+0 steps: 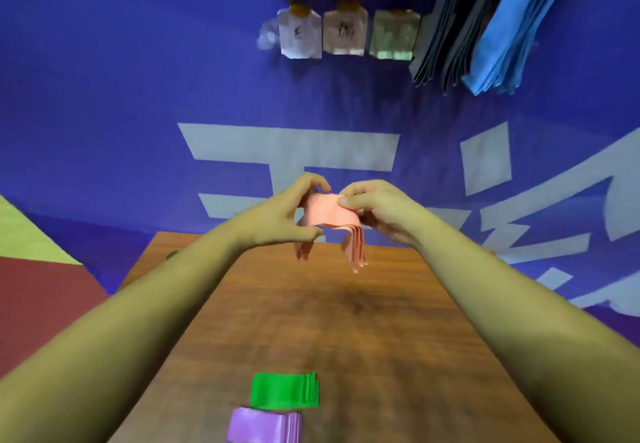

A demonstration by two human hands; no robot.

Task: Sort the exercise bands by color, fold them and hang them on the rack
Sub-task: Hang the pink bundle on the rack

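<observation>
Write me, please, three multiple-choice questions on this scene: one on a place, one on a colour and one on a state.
1. Where does the green band stack lie? A. on the wooden table, just beyond the purple stack B. on the wall rack C. on the floor
2. What colour are the bands gripped by the left hand and right hand? A. blue B. pink C. grey
3. How are those bands? A. folded in layers, ends drooping B. stretched taut C. rolled into a ball
Answers: 1 A, it rests on the tabletop; 2 B, the held layers are pink; 3 A, layered ends hang below the hands.
</observation>
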